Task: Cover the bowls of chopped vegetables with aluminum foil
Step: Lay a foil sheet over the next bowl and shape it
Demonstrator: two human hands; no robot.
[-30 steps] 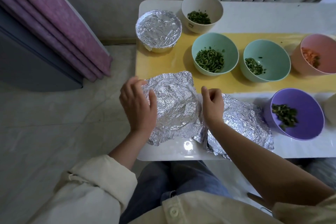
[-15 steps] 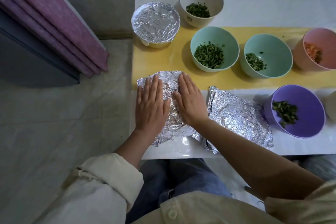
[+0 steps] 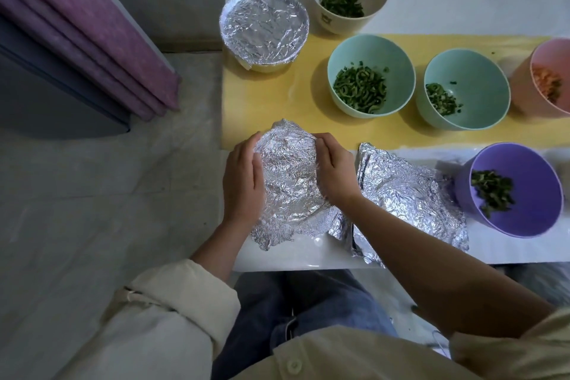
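— Where's the foil (image 3: 288,177)?
— At the table's (image 3: 308,259) near edge, six o'clock of the mint bowl (image 3: 370,74).
— Hands?
— Left hand (image 3: 243,180) and right hand (image 3: 334,173) cup its two sides, fingers curled on it.
— Anything covered?
— One bowl (image 3: 263,28), eleven o'clock.

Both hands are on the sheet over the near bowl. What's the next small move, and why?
Probably press the foil sheet down around the rim, starting at the near edge. The left hand and right hand cup its sides, but loose foil flares out flat on the table at the front, unlike the tightly wrapped covered bowl at the back.
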